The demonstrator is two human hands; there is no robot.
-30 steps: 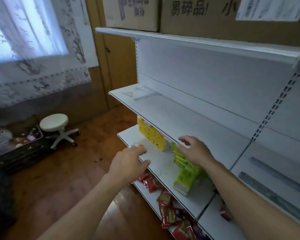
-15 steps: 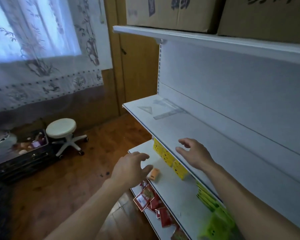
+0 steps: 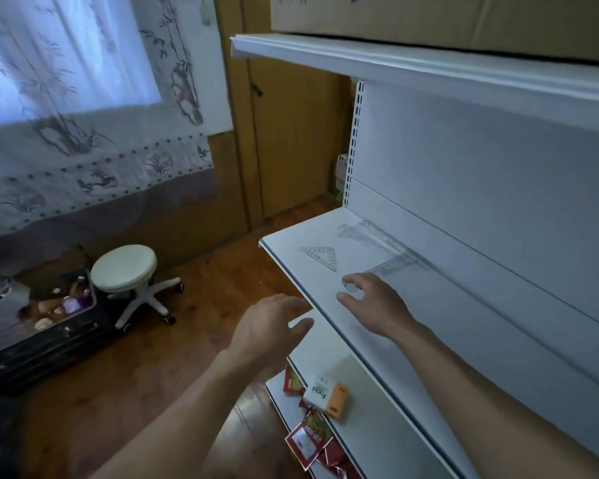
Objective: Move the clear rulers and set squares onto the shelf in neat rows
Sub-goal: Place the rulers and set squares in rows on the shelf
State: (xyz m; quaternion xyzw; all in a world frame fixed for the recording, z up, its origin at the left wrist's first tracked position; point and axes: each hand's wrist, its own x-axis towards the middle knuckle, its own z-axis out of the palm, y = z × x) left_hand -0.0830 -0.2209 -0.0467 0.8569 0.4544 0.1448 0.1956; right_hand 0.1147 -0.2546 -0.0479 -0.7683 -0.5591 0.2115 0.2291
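Between the middle shelf (image 3: 440, 305) and the upper shelf (image 3: 412, 69) the opening is tall and reachable from the front. The back panel (image 3: 481, 188) closes it behind. Toward the middle shelf's left end, a clear set square (image 3: 320, 258) and clear rulers (image 3: 382, 238) lie flat. The shelf surface right of the right hand (image 3: 374, 305) is free.

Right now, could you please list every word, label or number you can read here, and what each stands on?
"Facial": on the white and orange pack on the lower shelf; its smaller print is too small to read.
Red packets: labels blurred, unreadable.
Set square and rulers: scale marks too small to read.
Cardboard box on top: dark print cut off, unreadable.
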